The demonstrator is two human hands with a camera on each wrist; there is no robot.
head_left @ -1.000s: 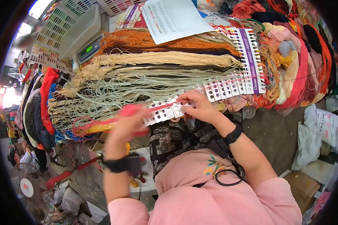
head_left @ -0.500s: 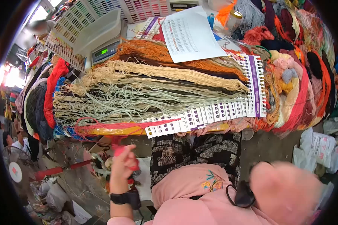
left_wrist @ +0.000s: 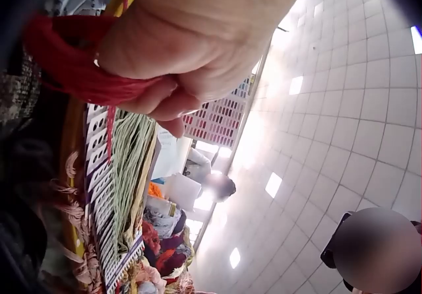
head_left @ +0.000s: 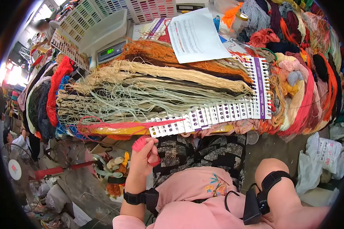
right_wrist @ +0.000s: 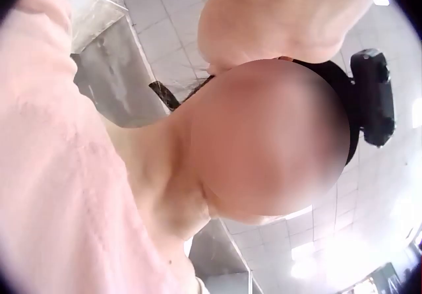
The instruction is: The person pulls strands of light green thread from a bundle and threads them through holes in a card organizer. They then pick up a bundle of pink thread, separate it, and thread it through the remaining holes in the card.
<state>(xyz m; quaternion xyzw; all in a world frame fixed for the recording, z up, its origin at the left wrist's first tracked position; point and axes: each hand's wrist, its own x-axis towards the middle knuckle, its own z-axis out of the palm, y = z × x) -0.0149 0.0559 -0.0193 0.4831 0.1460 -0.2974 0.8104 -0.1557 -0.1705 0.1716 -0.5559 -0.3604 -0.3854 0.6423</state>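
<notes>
In the head view, my left hand [head_left: 144,158] grips a bundle of red-pink yarn [head_left: 138,144] just below the table's front edge. The left wrist view shows the left hand [left_wrist: 191,43] with its fingers curled round the looped red yarn [left_wrist: 72,63]. Pink strands [head_left: 130,124] lie over the left end of the punched white cards [head_left: 164,128]. My right hand [head_left: 270,168] is raised on the right, away from the table and near the head; in the right wrist view the right hand [right_wrist: 277,23] is beside the head, with its fingers hidden.
Pale green threads [head_left: 141,97], cream threads [head_left: 172,72] and orange threads [head_left: 149,47] cover the table. A printed sheet [head_left: 195,36] lies behind them, with a scale [head_left: 110,51] at the back left. Coloured skeins [head_left: 294,76] fill the right side. A fan [head_left: 15,170] stands lower left.
My left hand has moved from over the cards to below the table edge, keeping the red-pink yarn. My right hand has left the cards and moved right and up towards the head.
</notes>
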